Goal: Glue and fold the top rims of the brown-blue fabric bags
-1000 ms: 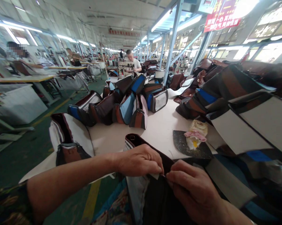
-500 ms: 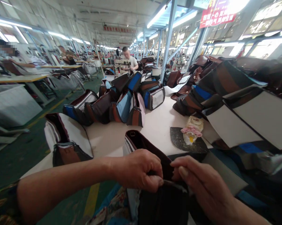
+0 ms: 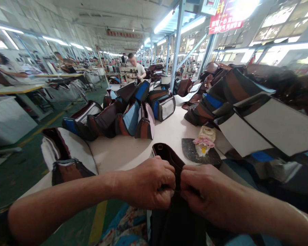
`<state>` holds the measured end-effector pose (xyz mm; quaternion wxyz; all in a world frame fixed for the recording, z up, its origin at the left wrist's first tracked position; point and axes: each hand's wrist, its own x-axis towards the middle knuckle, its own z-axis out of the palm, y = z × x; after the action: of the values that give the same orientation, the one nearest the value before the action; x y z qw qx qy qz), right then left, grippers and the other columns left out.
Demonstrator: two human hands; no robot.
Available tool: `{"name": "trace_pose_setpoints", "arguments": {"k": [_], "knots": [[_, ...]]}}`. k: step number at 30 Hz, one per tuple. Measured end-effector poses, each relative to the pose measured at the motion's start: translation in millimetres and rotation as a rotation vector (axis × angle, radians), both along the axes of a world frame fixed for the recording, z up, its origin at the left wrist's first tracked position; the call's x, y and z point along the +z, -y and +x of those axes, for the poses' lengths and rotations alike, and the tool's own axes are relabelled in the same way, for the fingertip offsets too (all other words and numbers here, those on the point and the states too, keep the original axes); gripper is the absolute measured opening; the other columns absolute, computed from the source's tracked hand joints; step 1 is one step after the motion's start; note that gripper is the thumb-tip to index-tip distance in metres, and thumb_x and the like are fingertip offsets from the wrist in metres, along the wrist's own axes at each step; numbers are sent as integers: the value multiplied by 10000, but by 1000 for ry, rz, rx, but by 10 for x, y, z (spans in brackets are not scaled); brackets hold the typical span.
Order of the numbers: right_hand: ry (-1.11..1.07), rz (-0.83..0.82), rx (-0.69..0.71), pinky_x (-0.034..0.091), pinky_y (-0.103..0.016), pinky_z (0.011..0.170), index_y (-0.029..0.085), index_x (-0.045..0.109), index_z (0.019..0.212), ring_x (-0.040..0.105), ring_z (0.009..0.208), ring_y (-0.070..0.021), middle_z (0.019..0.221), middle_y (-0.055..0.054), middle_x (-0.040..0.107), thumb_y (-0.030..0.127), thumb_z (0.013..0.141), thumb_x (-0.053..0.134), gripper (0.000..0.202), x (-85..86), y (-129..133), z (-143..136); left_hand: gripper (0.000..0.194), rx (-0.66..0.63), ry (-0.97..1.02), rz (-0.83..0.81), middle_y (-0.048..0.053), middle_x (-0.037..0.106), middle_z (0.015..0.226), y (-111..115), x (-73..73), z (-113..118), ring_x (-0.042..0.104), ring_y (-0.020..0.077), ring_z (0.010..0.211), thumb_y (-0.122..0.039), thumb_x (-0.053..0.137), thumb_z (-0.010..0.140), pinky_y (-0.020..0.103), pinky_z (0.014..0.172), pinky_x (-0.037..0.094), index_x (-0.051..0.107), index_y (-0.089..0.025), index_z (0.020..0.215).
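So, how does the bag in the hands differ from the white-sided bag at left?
The left hand and right hand grip the held bag; the white-sided bag stands on the table. The held bag's near end looks black; the white-sided bag's has a brown panel. Both are open-topped and dark inside.

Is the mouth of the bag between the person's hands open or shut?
Open at the far end: dark-red lining shows inside the bag. Nearer, the left hand and right hand cover it; cannot tell there.

maroon bag lining point(image 3: 175, 158), blue floral cloth point(image 3: 129, 222)
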<state>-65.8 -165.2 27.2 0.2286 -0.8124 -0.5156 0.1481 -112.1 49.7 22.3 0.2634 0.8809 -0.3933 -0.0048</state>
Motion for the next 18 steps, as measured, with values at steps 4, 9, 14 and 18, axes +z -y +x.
{"name": "trace_pose_setpoints", "arguments": {"k": [4, 9, 14, 18], "knots": [[93, 120, -78, 275, -295, 569, 185, 542, 760, 420, 604, -126, 716, 3, 555, 131, 772, 577, 65, 15, -74, -38, 121, -20, -56, -109, 20, 627, 727, -79, 41, 83, 579, 171, 728, -77, 558, 737, 309, 727, 420, 592, -186, 697], [-407, 203, 76, 370, -265, 669, 174, 615, 899, 486, 755, -136, 817, 1, 553, 393, 1016, 436, 306, -9, -97, 389, 94, 8, -255, -283, 45, 619, 816, -347, 111, 121, 568, 179, 812, -139, 537, 806, 295, 785, 444, 590, -169, 734], [-533, 332, 193, 380, -273, 716, 163, 586, 900, 466, 807, -146, 868, -5, 541, 396, 960, 594, 241, -205, -236, 413, 62, 134, -421, -324, 15, 576, 797, -644, 211, 30, 527, 140, 726, -135, 550, 755, 246, 683, 431, 572, -155, 701], [-491, 397, 210, 369, -269, 707, 178, 548, 815, 464, 762, -129, 801, 22, 519, 336, 947, 618, 217, -163, -359, 188, 284, 188, -487, -102, 8, 659, 910, -576, 477, -128, 590, 164, 833, -180, 625, 769, 237, 739, 448, 685, -171, 1046]]}}
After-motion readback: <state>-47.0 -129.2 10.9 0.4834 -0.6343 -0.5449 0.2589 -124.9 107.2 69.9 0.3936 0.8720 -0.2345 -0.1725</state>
